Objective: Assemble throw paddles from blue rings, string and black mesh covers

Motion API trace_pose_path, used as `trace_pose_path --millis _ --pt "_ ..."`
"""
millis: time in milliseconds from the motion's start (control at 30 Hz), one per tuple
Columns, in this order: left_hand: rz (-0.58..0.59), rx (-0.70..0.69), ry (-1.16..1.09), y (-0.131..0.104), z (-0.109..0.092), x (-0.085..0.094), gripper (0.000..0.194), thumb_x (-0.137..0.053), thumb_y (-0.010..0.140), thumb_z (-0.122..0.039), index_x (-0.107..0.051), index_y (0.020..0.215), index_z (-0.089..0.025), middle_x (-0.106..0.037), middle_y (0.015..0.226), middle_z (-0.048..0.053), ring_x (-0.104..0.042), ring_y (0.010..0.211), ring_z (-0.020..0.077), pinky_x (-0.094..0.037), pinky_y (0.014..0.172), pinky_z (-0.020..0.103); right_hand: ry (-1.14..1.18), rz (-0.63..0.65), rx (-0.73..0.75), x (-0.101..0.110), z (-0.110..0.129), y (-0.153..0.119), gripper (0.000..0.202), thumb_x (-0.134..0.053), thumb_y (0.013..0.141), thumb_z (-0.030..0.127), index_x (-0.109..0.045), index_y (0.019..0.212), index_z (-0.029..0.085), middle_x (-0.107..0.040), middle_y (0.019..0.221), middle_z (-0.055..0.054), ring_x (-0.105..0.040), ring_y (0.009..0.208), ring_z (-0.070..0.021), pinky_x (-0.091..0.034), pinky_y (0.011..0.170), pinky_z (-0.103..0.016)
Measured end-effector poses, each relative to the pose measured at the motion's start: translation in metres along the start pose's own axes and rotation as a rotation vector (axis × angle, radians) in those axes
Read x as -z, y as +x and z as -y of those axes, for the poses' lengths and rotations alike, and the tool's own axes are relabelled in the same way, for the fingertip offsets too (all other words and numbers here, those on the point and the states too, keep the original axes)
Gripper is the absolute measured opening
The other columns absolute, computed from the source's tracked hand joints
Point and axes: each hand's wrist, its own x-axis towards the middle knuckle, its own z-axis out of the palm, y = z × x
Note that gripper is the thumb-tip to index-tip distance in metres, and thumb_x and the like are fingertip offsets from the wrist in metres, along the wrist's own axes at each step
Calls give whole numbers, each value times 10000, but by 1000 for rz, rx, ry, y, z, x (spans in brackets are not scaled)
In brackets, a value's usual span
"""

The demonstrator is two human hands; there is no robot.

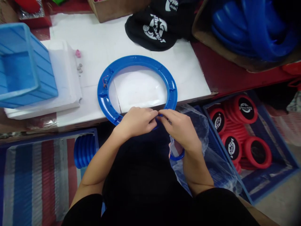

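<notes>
A large blue plastic ring (172, 84) lies with its hollow side up, partly on the white table covering and jutting over the table's front edge. Inside its left part sits a small component with thin wires (105, 82). At the ring's near side, my left hand (140, 121) and my right hand (177, 125) meet with fingertips nearly touching. Both hands have curled, pinched fingers, and whatever is between them is too small or hidden to make out. The near section of the ring is mostly covered by my hands.
A light blue bin (44, 70) stands at the left on white foam. Black printed cloths (150, 29) lie at the back. A box of blue rings (230, 28) is back right. Below right, a blue crate (275, 185) holds red discs.
</notes>
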Motion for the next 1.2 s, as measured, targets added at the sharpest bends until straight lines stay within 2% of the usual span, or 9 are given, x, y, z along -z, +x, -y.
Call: trace_pose_path --millis 100,267,500,700,800,867,1000,1100,1200 --pt "13 -5 -53 -2 6 2 186 -537 982 -254 -677 874 -196 -782 899 44 -705 775 211 -325 600 326 101 18 17 15 -5 1 230 -674 1015 222 -730 1237 212 -792 1000 -57 -746 889 -239 -555 815 -352" --pt "9 -24 -82 -2 10 2 185 -540 956 -249 -644 811 -200 -764 842 32 -668 726 187 -299 599 316 146 -80 107 30 -10 9 79 -670 1018 225 -742 987 235 -779 939 -42 -726 879 -221 -555 820 -346" --pt "2 -45 -99 -6 11 2 186 -537 950 -228 -625 790 -198 -749 811 23 -670 715 181 -301 591 313 127 -68 -3 15 -16 15 114 -671 1000 265 -765 1063 249 -768 934 -49 -716 910 -244 -533 855 -383" --pt "64 -127 -77 -12 20 12 163 -560 954 -263 -657 839 -199 -755 845 36 -690 751 192 -342 600 313 223 4 -117 10 -11 11 161 -674 972 260 -793 1079 244 -666 725 19 -631 666 -172 -463 692 -305" --pt "97 -79 2 -11 16 17 218 -575 989 -352 -692 909 -186 -772 889 62 -714 774 223 -371 611 322 226 24 -143 7 -9 12 158 -666 963 263 -789 1058 232 -571 632 50 -559 582 -146 -409 633 -288" --pt "92 -29 67 -8 9 16 261 -525 1033 -344 -710 993 -163 -784 952 90 -735 808 245 -386 623 330 206 7 -135 3 -6 13 152 -661 955 259 -781 1041 228 -548 615 55 -535 565 -138 -385 616 -283" --pt "78 -11 110 -2 -2 7 289 -447 1049 -210 -703 1145 -118 -788 1055 124 -760 886 276 -403 632 347 171 -7 -113 -3 1 13 143 -641 954 250 -770 1013 232 -583 619 44 -537 565 -141 -356 602 -284" --pt "69 -11 76 -5 0 3 275 -461 1038 -191 -714 1128 -129 -794 1056 116 -761 891 273 -404 623 350 169 7 -103 -1 6 13 140 -639 973 260 -767 1024 239 -642 662 27 -572 596 -153 -377 616 -286" --pt "43 -14 22 -11 8 3 237 -507 1020 -222 -732 1068 -166 -807 1032 79 -757 875 252 -383 608 333 275 104 -81 9 5 13 171 -657 991 290 -758 1118 239 -687 728 17 -614 626 -160 -446 642 -284"
